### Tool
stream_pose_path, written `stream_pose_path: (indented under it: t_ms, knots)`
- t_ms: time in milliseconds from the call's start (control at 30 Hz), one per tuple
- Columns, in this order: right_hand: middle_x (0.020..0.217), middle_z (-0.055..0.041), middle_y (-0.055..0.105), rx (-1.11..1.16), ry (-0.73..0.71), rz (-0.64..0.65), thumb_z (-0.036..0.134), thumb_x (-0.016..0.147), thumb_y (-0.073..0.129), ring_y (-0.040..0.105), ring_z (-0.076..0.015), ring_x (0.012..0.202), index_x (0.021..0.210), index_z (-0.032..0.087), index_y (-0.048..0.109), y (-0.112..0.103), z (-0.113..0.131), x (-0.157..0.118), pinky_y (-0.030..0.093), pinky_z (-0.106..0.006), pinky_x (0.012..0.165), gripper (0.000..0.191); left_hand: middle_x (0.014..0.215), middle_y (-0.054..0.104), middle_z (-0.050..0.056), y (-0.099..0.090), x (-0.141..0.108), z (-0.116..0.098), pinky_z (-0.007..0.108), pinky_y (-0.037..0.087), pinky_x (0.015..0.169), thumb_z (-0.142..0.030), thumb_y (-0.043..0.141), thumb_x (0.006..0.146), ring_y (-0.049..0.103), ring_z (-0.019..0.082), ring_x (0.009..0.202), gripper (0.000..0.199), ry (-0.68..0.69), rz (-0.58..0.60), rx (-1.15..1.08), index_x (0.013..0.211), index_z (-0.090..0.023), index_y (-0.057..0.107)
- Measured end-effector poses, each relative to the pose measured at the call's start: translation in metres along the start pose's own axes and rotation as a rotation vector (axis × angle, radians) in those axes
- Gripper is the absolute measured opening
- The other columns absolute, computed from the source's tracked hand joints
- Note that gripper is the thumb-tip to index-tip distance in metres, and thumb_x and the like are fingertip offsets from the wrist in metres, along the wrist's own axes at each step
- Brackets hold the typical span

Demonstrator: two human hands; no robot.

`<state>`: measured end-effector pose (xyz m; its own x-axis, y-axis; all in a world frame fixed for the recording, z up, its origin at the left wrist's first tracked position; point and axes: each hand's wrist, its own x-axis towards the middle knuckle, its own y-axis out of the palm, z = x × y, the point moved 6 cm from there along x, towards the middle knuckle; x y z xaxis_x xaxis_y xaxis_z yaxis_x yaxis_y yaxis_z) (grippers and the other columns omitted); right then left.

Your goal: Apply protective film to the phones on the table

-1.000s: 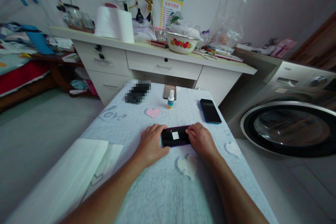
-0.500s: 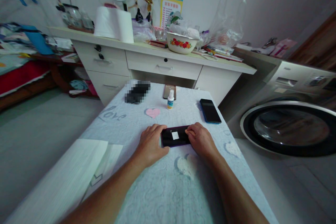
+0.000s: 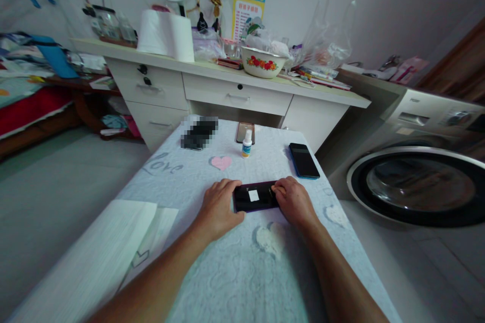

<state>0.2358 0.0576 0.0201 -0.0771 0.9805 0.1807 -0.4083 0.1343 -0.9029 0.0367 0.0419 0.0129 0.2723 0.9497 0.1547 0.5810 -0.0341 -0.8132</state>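
Observation:
A dark phone (image 3: 265,203) with a purple edge lies crosswise on the cloth-covered table, a small white square patch (image 3: 253,195) on its upper face. My left hand (image 3: 222,208) grips its left end, with the thumb at the near edge and the fingers at the far edge. Over the right end, my right hand (image 3: 294,202) is closed, its bunched fingertips pressed on the dark surface. Whatever those fingers may hold is too small to make out. Beyond the phone stands a small white spray bottle (image 3: 246,144) with a blue and orange label.
A second phone (image 3: 304,160) lies at the right table edge. A phone case (image 3: 245,132) is behind the bottle, and a blurred-out dark object (image 3: 199,133) lies far left. White paper sheets (image 3: 109,232) lie at the near left. A desk (image 3: 237,96) and washing machine (image 3: 409,161) border the table.
My right hand has slid slightly to the right along the phone, baring a little more of its surface. My left hand keeps its hold, and the phone stays in place.

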Motion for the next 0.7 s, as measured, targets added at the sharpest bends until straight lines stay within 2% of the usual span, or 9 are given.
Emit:
stream_pose_path:
  t_ms: [433, 700]
  knots:
    - [0.083, -0.0038, 0.058, -0.014, -0.004, -0.013, 0.022, 0.087, 0.051, 0.056, -0.0144, 0.081, 0.081, 0.019, 0.063, 0.0017, -0.002, 0.0, 0.038, -0.024, 0.072, 0.014, 0.108, 0.056, 0.005, 0.001, -0.0002, 0.0006, 0.037, 0.039, 0.091, -0.022, 0.065, 0.062, 0.05, 0.026, 0.103, 0.052, -0.005, 0.011, 0.011, 0.112, -0.022, 0.051]
    - [0.084, -0.0039, 0.058, -0.032, -0.021, 0.004, 0.022, 0.087, 0.051, 0.056, -0.0147, 0.081, 0.081, 0.019, 0.062, 0.001, 0.0057, -0.001, 0.037, -0.024, 0.072, 0.014, 0.109, 0.056, 0.005, 0.0019, 0.001, 0.0012, 0.038, 0.039, 0.091, -0.022, 0.065, 0.062, 0.05, 0.026, 0.104, 0.054, 0.007, -0.002, 0.003, 0.114, -0.022, 0.051]
